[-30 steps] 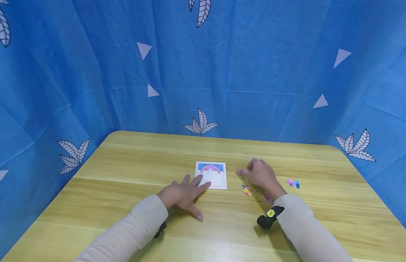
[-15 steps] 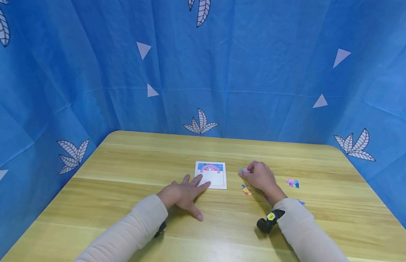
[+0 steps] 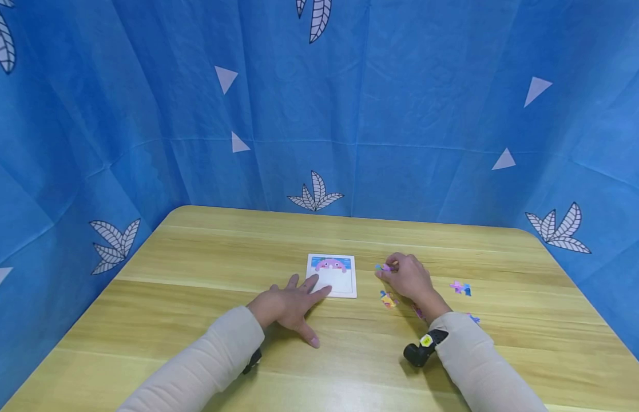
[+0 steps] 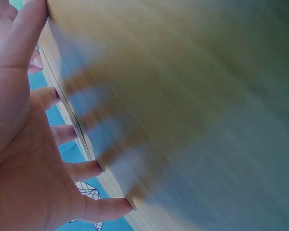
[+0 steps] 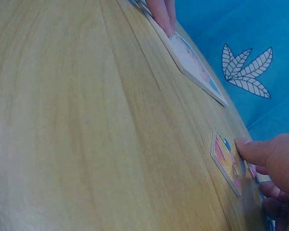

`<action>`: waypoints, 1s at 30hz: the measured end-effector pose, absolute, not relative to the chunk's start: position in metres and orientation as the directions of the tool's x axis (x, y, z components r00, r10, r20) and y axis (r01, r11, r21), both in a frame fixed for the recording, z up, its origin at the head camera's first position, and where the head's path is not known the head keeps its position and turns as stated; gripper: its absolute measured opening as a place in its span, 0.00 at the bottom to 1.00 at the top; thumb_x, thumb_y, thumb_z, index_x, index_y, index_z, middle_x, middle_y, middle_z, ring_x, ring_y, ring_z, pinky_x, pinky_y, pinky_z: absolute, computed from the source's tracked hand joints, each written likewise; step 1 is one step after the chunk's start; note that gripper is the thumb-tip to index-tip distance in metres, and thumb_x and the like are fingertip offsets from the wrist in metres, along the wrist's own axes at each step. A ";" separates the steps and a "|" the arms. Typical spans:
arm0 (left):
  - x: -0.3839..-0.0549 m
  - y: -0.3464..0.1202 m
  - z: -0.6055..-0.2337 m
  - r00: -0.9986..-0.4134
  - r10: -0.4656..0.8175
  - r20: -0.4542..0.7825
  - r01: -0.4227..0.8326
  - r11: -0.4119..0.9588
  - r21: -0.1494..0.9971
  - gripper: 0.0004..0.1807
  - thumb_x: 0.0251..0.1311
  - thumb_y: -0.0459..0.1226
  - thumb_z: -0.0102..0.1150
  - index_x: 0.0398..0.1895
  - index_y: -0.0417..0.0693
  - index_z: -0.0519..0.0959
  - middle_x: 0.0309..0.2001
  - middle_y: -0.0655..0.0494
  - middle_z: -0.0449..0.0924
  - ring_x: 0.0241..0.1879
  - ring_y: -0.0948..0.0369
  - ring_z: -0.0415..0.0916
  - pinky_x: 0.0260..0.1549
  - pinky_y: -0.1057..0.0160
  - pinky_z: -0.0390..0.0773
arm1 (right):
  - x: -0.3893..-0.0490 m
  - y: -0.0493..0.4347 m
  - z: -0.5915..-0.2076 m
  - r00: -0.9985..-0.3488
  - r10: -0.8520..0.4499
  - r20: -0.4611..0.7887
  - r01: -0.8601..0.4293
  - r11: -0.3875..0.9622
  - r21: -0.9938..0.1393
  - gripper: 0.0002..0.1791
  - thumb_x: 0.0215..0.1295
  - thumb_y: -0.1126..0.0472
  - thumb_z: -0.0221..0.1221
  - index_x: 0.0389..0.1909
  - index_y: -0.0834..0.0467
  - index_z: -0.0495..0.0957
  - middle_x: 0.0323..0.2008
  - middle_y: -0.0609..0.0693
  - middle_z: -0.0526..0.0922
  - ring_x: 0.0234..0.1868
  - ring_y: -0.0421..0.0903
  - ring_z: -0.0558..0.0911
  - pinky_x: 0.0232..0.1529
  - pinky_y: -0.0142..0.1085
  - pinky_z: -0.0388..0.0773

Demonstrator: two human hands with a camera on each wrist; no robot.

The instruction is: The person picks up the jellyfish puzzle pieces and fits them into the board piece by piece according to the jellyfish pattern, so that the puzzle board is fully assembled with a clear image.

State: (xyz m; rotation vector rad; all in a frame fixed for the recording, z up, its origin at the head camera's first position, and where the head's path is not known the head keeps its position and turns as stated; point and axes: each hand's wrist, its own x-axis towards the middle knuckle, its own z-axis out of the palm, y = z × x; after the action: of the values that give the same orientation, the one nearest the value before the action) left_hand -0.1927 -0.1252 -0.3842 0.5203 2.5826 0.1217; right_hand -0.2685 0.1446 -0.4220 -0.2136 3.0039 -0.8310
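Observation:
My left hand (image 3: 290, 306) lies with fingers spread, its fingertips on the lower left part of a white square puzzle board (image 3: 345, 288). A strip along the board's top shows a pink cartoon face on blue; below it the board is bare white. To the right of the board, my right hand (image 3: 409, 277) pinches a small pink and blue-green puzzle piece (image 3: 382, 267) between thumb and curled fingers, low over the table. A yellow puzzle piece (image 5: 225, 159) lies just in front of the right thumb. In the left wrist view the left fingertips (image 4: 98, 166) press at the board's edge.
More puzzle pieces lie on the wooden table (image 3: 221, 252): a pink and blue one (image 3: 460, 288) to the right, another partly under the right wrist (image 3: 418, 312), and one (image 3: 473, 318) beside the right sleeve. A blue patterned curtain (image 3: 427, 114) hangs behind the table.
My right hand has shifted slightly right and toward me, and the pink and blue-green piece now shows at its fingertips. A piece beside the right sleeve has come into view. The left hand stays put.

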 end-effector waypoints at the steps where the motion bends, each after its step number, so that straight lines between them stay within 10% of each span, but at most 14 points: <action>1: -0.193 -0.125 -0.384 -0.803 0.385 -0.455 0.340 0.923 0.180 0.62 0.34 0.66 0.67 0.74 0.71 0.43 0.76 0.58 0.34 0.73 0.42 0.34 0.60 0.30 0.49 | -0.268 0.145 -0.422 -0.991 -0.133 0.020 -0.124 0.849 -0.514 0.22 0.61 0.47 0.61 0.48 0.58 0.76 0.46 0.59 0.79 0.49 0.57 0.76 0.46 0.53 0.68; 30: -0.187 -0.125 -0.380 -0.808 0.345 -0.478 0.306 0.939 0.160 0.52 0.43 0.68 0.60 0.73 0.77 0.46 0.76 0.50 0.34 0.73 0.43 0.35 0.61 0.32 0.49 | -0.260 0.142 -0.422 -0.970 -0.116 0.214 -0.227 0.741 -0.631 0.12 0.64 0.65 0.56 0.47 0.63 0.77 0.35 0.57 0.83 0.38 0.52 0.82 0.41 0.47 0.78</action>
State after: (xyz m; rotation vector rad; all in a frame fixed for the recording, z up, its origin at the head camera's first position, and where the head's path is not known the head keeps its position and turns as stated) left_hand -0.1867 -0.1252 -0.3798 0.4640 2.5755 0.1021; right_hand -0.2598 0.1417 -0.4216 -0.3056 3.0803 -1.1519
